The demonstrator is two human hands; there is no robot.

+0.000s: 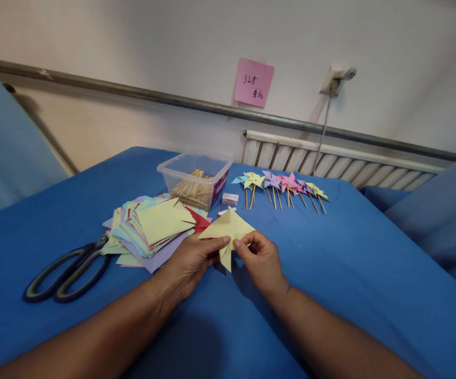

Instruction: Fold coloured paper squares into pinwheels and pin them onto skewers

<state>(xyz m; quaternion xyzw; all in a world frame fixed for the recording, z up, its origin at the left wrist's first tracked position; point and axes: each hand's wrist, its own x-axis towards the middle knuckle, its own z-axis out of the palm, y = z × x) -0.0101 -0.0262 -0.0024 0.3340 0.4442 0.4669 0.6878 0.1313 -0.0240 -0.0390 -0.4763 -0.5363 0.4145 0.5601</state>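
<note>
Both hands hold one pale yellow paper square (228, 229) with cut corners just above the blue cloth. My left hand (190, 263) pinches its lower left edge, fingers pressed together on the paper. My right hand (261, 260) pinches its lower right part between thumb and fingertips. A flap of the sheet hangs down between the two hands. To the left of the hands lies a loose stack of coloured paper squares (152, 229).
Black-handled scissors (68, 271) lie at the left on the blue-covered table (350, 263). A clear plastic tub of wooden sticks (194, 181) stands behind the stack, a small box (230, 198) beside it. Several finished paper pinwheels (281, 187) lie in a row at the back. A pink note (253, 82) hangs on the wall.
</note>
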